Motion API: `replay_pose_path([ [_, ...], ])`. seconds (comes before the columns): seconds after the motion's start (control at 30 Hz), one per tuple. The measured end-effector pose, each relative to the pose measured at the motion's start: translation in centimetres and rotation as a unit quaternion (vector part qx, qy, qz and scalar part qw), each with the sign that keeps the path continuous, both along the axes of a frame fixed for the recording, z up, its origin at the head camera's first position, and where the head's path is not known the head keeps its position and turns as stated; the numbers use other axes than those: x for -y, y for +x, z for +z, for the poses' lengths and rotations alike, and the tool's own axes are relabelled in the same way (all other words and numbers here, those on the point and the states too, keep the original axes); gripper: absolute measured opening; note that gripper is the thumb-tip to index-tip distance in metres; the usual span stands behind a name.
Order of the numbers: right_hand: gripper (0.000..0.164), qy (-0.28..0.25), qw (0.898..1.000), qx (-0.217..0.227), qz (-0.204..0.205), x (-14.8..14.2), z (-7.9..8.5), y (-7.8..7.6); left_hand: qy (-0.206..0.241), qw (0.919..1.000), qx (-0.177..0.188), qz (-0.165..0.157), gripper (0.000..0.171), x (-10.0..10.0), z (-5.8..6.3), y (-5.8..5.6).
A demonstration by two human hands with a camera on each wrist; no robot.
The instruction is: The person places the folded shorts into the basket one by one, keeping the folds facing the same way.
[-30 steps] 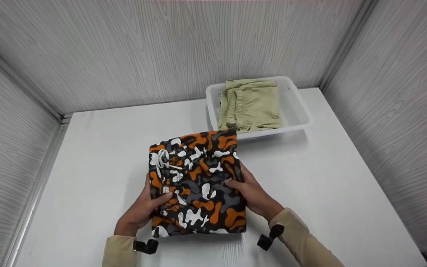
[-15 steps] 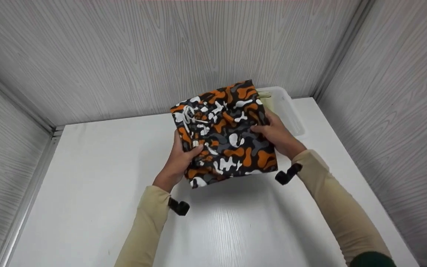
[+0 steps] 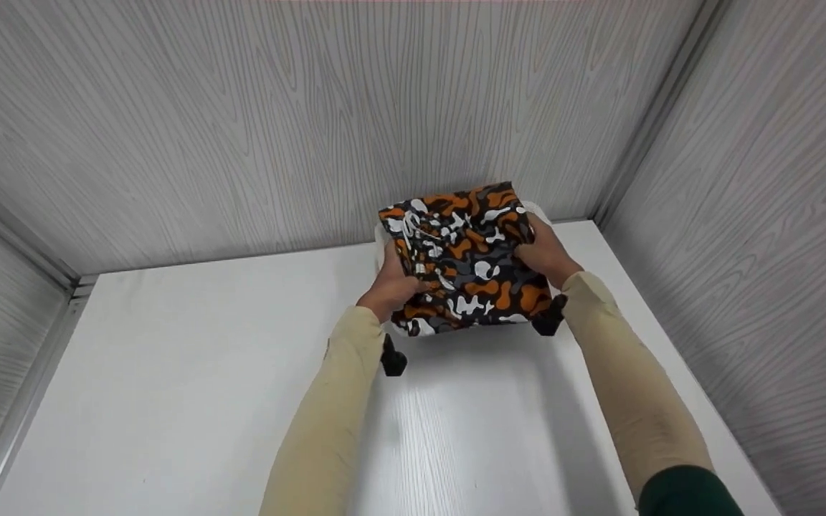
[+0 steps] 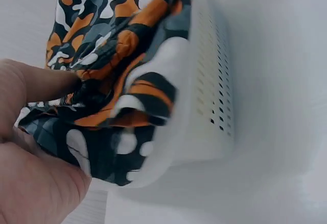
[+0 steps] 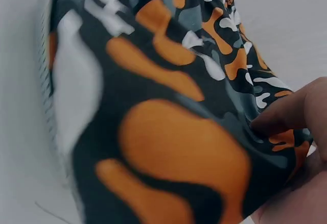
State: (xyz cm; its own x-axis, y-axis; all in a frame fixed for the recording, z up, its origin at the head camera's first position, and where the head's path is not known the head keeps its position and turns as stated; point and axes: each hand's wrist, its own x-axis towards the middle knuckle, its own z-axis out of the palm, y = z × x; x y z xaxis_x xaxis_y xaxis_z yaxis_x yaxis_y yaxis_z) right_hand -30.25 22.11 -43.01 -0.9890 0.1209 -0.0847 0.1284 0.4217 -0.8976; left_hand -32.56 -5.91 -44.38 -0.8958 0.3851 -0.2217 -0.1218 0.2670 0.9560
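A folded pair of camouflage pants [image 3: 485,271], orange, black, grey and white with a white drawstring, lies over the white plastic basket [image 4: 207,96]. My left hand [image 3: 389,287] grips its left edge, thumb on top and fingers underneath. The opposite edge is pinched by my right hand [image 3: 548,256] in the same way. In the left wrist view the folded layers [image 4: 127,76] bunch near my thumb and overlap the basket's rim. Most of the basket, and what lies inside it, is hidden under the pants.
The basket stands on a white table [image 3: 226,373], close to the back wall [image 3: 298,129] of grey wood-grain panels. A side panel [image 3: 764,215] rises at the right. Small black wrist devices [image 3: 393,357] hang at both cuffs.
Both hands have carried the pants forward and to the right, from in front of the basket to over it. The light green folded garment in the basket is now covered.
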Motion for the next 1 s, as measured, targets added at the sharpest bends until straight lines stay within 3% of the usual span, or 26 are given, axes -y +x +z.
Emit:
replay_pose_path([
  [0.13,0.072,0.051,0.998,0.021,-0.039,-0.8,-1.5,0.3,-0.083,0.9947,-0.057,-0.017,0.112,-1.2,0.0,0.3],
  [0.2,0.074,0.126,0.991,0.018,-0.049,-0.9,-1.8,0.5,-0.162,0.9812,-0.100,-0.032,0.107,-1.7,0.5,0.6],
  [0.27,0.076,0.213,0.976,-0.004,-0.053,-0.8,-1.9,0.8,-0.254,0.9524,-0.162,-0.047,0.093,-2.2,1.3,1.0],
  [0.33,0.076,0.283,0.957,-0.038,-0.040,-0.2,-1.7,1.0,-0.347,0.9106,-0.215,-0.065,0.080,-2.4,2.2,1.3],
  [0.4,0.077,0.331,0.942,-0.053,-0.003,0.8,-1.2,1.2,-0.412,0.8702,-0.253,-0.097,0.073,-2.3,3.1,1.3],
  [0.43,0.077,0.341,0.938,-0.046,0.023,1.4,-0.9,1.2,-0.433,0.8550,-0.259,-0.118,0.072,-2.2,3.5,1.3],
  [0.5,0.080,0.346,0.935,-0.001,0.081,2.4,-0.6,1.2,-0.464,0.8338,-0.253,-0.160,0.074,-1.9,3.7,1.0],
  [0.6,0.086,0.348,0.921,0.100,0.142,3.2,-0.9,1.2,-0.496,0.8162,-0.221,-0.199,0.078,-1.7,3.0,1.0],
  [0.7,0.088,0.338,0.911,0.176,0.158,3.3,-1.6,1.2,-0.534,0.7948,-0.204,-0.203,0.082,-2.2,2.1,1.5],
  [0.87,0.087,0.330,0.899,0.233,0.168,3.3,-2.1,1.5,-0.584,0.7640,-0.190,-0.199,0.084,-3.1,2.5,2.7],
  [1.0,0.088,0.320,0.890,0.259,0.194,3.4,-2.8,2.0,-0.595,0.7556,-0.188,-0.200,0.083,-3.2,3.1,3.9],
])
